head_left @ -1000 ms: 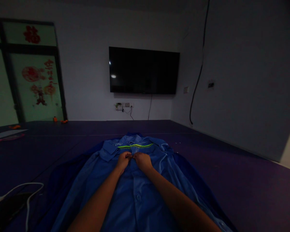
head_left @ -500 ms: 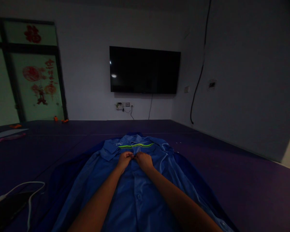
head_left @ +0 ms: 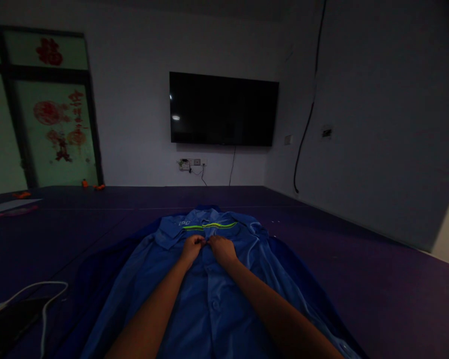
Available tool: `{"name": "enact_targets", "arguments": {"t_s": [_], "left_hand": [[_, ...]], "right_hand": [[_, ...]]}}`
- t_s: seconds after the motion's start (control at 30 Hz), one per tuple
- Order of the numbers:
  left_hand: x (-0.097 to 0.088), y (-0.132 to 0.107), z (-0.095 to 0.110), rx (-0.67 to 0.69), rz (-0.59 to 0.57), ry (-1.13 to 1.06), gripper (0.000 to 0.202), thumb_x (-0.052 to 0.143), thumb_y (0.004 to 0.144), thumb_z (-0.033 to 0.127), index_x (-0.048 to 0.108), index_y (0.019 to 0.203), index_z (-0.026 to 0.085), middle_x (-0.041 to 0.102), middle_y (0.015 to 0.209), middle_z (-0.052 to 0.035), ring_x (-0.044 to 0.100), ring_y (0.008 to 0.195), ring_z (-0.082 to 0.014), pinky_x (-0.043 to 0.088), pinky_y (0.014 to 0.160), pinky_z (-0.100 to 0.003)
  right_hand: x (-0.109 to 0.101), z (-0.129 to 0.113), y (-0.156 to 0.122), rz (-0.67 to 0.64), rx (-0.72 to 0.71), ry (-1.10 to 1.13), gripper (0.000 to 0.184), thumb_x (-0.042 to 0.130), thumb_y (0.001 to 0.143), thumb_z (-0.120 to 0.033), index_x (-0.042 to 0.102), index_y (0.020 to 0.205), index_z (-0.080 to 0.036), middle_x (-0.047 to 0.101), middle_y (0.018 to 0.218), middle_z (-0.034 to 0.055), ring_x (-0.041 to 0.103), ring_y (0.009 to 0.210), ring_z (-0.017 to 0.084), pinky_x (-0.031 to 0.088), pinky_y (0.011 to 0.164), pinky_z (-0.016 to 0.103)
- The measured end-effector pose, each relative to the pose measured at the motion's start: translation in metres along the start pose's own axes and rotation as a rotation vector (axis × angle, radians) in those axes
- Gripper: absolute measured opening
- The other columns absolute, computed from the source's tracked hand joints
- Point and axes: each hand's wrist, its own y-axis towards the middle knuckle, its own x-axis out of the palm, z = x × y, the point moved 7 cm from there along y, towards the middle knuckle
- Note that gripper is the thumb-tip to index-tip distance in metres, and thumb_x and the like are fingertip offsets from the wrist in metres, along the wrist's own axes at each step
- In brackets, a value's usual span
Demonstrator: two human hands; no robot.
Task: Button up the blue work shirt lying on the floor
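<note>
A blue work shirt [head_left: 209, 304] with a yellow-green stripe inside its collar lies spread flat on a dark purple surface [head_left: 359, 279], collar away from me. My left hand [head_left: 192, 248] and my right hand [head_left: 222, 249] meet just below the collar. Both pinch the front placket of the shirt near its top button, fingers curled and touching each other. Other buttons show lower down the shirt front between my forearms.
A white cable [head_left: 41, 294] and a dark flat object lie at the near left. Papers and small orange items sit at the far left. A black television [head_left: 222, 108] hangs on the far wall, above a socket with cords. A window with red decorations is at left.
</note>
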Motion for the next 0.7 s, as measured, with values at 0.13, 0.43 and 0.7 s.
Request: {"name": "enact_targets", "arguments": {"t_s": [0.13, 0.43, 0.7], "left_hand": [[0.0008, -0.0003, -0.0005, -0.005, -0.018, 0.018, 0.012, 0.059, 0.062, 0.021, 0.065, 0.069, 0.014, 0.064, 0.065, -0.0009, 0.056, 0.064, -0.0143, 0.041, 0.063, -0.024], [0.007, -0.0003, 0.0031, -0.004, -0.081, 0.017, 0.016, 0.061, 0.062, 0.023, 0.067, 0.073, 0.014, 0.067, 0.071, -0.0032, 0.057, 0.067, -0.0141, 0.043, 0.066, -0.024], [0.0039, 0.0001, 0.0015, -0.001, -0.03, 0.013, 0.017, 0.057, 0.065, 0.024, 0.065, 0.075, 0.014, 0.065, 0.069, -0.0027, 0.057, 0.068, -0.0146, 0.042, 0.064, -0.023]], "right_hand": [[-0.0001, 0.0001, 0.0002, -0.006, -0.004, -0.002, 0.031, 0.032, 0.091, -0.029, 0.061, 0.093, -0.017, 0.065, 0.095, 0.0116, 0.063, 0.085, 0.021, 0.046, 0.066, 0.027], [-0.0021, -0.0023, -0.0009, -0.037, -0.013, -0.012, 0.028, 0.034, 0.088, -0.018, 0.061, 0.092, -0.014, 0.065, 0.096, 0.0153, 0.063, 0.086, 0.02, 0.046, 0.069, 0.026], [-0.0043, -0.0057, -0.0018, -0.04, -0.025, -0.004, 0.03, 0.031, 0.091, -0.026, 0.058, 0.098, -0.014, 0.064, 0.098, 0.0154, 0.062, 0.089, 0.021, 0.047, 0.07, 0.027]]}}
